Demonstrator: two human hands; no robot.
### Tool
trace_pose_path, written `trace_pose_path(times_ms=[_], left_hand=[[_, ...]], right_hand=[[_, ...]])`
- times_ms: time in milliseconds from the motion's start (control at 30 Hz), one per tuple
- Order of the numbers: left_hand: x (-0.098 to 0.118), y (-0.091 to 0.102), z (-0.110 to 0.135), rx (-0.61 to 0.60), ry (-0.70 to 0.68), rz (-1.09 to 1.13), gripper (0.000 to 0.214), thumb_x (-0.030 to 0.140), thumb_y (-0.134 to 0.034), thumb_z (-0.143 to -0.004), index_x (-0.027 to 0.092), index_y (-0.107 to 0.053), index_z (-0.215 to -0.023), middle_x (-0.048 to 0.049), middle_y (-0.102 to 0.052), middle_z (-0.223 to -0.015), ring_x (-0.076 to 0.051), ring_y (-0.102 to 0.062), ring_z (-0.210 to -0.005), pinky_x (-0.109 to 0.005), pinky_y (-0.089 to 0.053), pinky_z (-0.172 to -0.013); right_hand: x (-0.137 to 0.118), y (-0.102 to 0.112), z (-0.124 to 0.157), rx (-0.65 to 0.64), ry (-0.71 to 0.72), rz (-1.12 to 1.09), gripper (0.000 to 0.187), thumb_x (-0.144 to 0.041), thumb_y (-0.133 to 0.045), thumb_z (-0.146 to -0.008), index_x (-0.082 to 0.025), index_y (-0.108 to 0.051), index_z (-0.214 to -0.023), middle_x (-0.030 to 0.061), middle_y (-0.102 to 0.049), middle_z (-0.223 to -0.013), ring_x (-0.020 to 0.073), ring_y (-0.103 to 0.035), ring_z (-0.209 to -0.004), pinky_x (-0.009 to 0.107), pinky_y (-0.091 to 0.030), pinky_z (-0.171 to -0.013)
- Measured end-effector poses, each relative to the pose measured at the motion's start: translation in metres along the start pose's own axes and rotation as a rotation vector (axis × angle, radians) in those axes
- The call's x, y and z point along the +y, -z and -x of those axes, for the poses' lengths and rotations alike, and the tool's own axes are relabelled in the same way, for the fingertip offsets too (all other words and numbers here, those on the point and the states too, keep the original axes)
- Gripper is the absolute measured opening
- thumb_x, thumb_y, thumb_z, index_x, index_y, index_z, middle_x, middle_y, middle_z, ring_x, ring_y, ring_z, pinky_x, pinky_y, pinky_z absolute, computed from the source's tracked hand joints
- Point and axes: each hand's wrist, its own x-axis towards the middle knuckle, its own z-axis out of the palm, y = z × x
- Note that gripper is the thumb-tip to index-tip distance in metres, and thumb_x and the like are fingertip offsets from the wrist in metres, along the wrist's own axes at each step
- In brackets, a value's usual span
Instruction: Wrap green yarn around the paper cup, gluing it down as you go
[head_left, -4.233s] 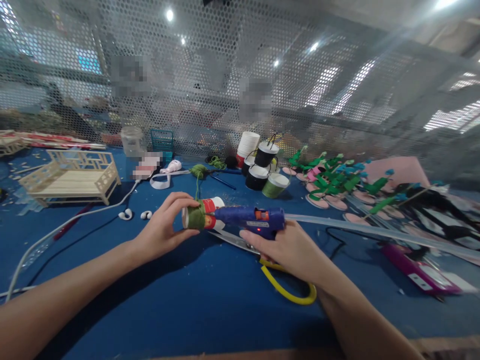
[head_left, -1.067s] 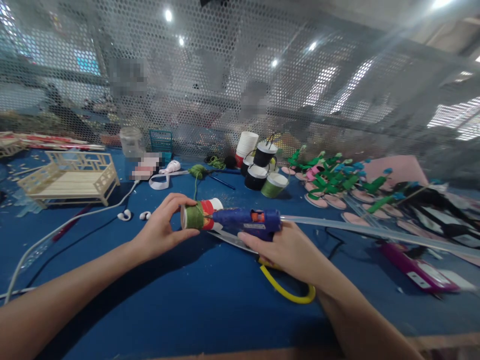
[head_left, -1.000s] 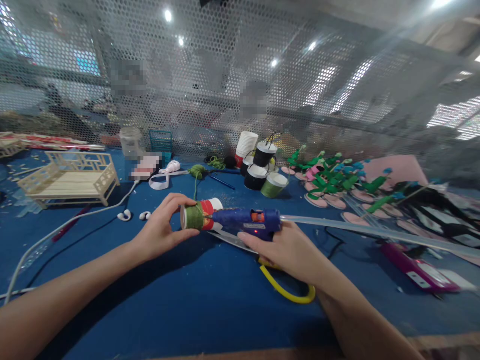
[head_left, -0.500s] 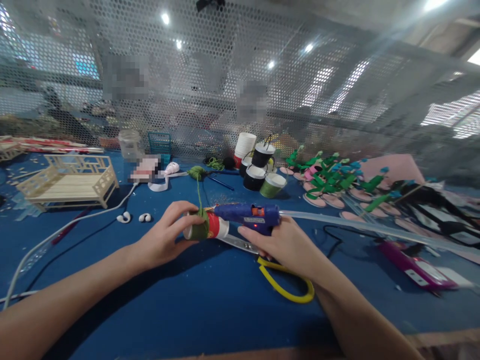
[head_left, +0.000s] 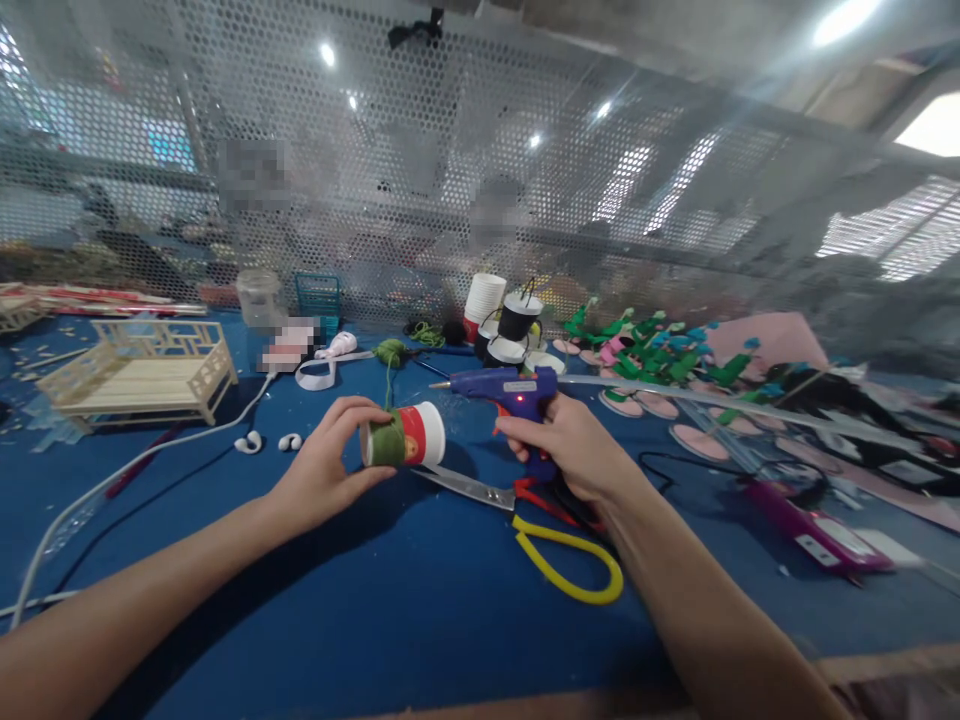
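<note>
My left hand [head_left: 341,450] grips a paper cup [head_left: 424,434] lying on its side, its white rim facing right. Green yarn [head_left: 387,441] is wrapped around the cup's base half; the rest shows red. A strand runs from it back to a small green yarn ball [head_left: 390,352]. In my right hand [head_left: 574,445] is a blue hot glue gun [head_left: 510,388], its red light lit and its nozzle pointing left, above and apart from the cup. A clear glue stick [head_left: 645,387] sticks out of its rear. Scissors [head_left: 480,490] with yellow and red handles lie beneath the gun.
Wrapped cups [head_left: 519,318] and a white cup stack [head_left: 486,297] stand behind the gun. Green craft plants on pink discs [head_left: 699,442] crowd the right, near a purple power strip [head_left: 814,530]. A small wooden bed frame [head_left: 142,378], white cable [head_left: 187,430] and earbuds [head_left: 289,441] lie left.
The glue gun has risen away from the yarn on the cup, its nozzle now clear of it. My left hand has turned the cup slightly, so its rim and red side show more.
</note>
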Motion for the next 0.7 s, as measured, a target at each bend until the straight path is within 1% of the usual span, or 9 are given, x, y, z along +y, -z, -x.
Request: trace_pose_path(times_ms=[100,167,267,333,400,467,567,633,700], left_hand=[[-0.001,-0.001,0.000,0.046,0.044,0.052,0.038,0.020,-0.063,-0.075,0.022,-0.044,-0.108,-0.0066,-0.046,-0.106,-0.022,-0.048,-0.103,-0.043,-0.042,-0.091],[-0.001,-0.002,0.001,0.054,0.032,0.032,0.039,0.018,-0.064,-0.074,0.021,-0.044,-0.108,-0.0068,-0.046,-0.107,-0.022,-0.048,-0.103,-0.042,-0.042,-0.091],[0.001,-0.002,0.002,0.028,-0.041,-0.062,0.037,0.015,-0.062,-0.075,0.020,-0.045,-0.107,-0.0080,-0.045,-0.108,-0.022,-0.047,-0.104,-0.041,-0.043,-0.090],[0.001,-0.002,0.002,0.015,-0.123,-0.126,0.036,0.013,-0.060,-0.076,0.020,-0.044,-0.107,-0.0085,-0.045,-0.109,-0.023,-0.047,-0.103,-0.042,-0.044,-0.089],[0.000,-0.003,0.003,0.011,-0.199,-0.169,0.036,0.012,-0.059,-0.076,0.021,-0.043,-0.108,-0.0085,-0.045,-0.109,-0.023,-0.046,-0.102,-0.042,-0.045,-0.088],[-0.001,-0.004,0.002,0.012,-0.253,-0.193,0.036,0.011,-0.057,-0.077,0.021,-0.043,-0.108,-0.0087,-0.045,-0.108,-0.024,-0.046,-0.101,-0.043,-0.045,-0.086],[0.000,-0.004,0.002,0.006,-0.306,-0.212,0.032,0.012,-0.056,-0.080,0.020,-0.042,-0.108,-0.0098,-0.045,-0.108,-0.024,-0.045,-0.100,-0.044,-0.045,-0.084],[0.001,-0.004,0.002,-0.009,-0.337,-0.219,0.030,0.013,-0.054,-0.081,0.019,-0.042,-0.108,-0.0108,-0.045,-0.108,-0.025,-0.045,-0.101,-0.044,-0.045,-0.085],[0.002,-0.004,0.002,-0.040,-0.367,-0.225,0.028,0.013,-0.052,-0.083,0.018,-0.042,-0.109,-0.0118,-0.046,-0.109,-0.025,-0.044,-0.102,-0.045,-0.044,-0.086]], right_hand=[[0.007,0.002,-0.015,0.077,-0.033,0.100,0.021,-0.034,-0.061,-0.070,-0.014,-0.056,-0.069,0.0036,-0.063,-0.066,0.0110,-0.057,-0.057,0.022,-0.045,-0.054],[0.015,0.000,-0.024,0.076,-0.083,0.221,0.022,-0.032,-0.051,-0.079,-0.014,-0.055,-0.067,0.0058,-0.064,-0.069,0.0108,-0.057,-0.057,0.022,-0.045,-0.053],[0.030,-0.002,-0.035,0.063,-0.140,0.354,0.029,-0.030,-0.041,-0.085,-0.016,-0.051,-0.062,0.0048,-0.061,-0.059,0.0103,-0.053,-0.045,0.022,-0.041,-0.045],[0.039,-0.002,-0.040,0.061,-0.170,0.455,0.030,-0.032,-0.043,-0.085,-0.017,-0.050,-0.060,0.0025,-0.056,-0.049,0.0120,-0.051,-0.040,0.024,-0.040,-0.043],[0.045,-0.001,-0.043,0.066,-0.177,0.566,0.030,-0.033,-0.049,-0.082,-0.017,-0.051,-0.056,0.0035,-0.054,-0.046,0.0164,-0.055,-0.045,0.027,-0.040,-0.048],[0.045,-0.002,-0.042,0.093,-0.148,0.673,0.028,-0.029,-0.054,-0.079,-0.017,-0.054,-0.054,0.0099,-0.060,-0.058,0.0233,-0.062,-0.065,0.031,-0.042,-0.059],[0.033,-0.007,-0.039,0.125,-0.050,0.777,0.021,-0.025,-0.055,-0.078,-0.014,-0.061,-0.062,0.0189,-0.062,-0.089,0.0308,-0.054,-0.098,0.037,-0.039,-0.077],[0.020,-0.014,-0.037,0.086,0.027,0.785,0.024,-0.031,-0.052,-0.081,-0.014,-0.064,-0.069,0.0167,-0.062,-0.096,0.0283,-0.053,-0.100,0.035,-0.037,-0.080],[0.007,-0.024,-0.037,-0.026,0.115,0.737,0.034,-0.040,-0.046,-0.084,-0.017,-0.065,-0.068,0.0100,-0.064,-0.086,0.0220,-0.057,-0.088,0.030,-0.039,-0.075]])
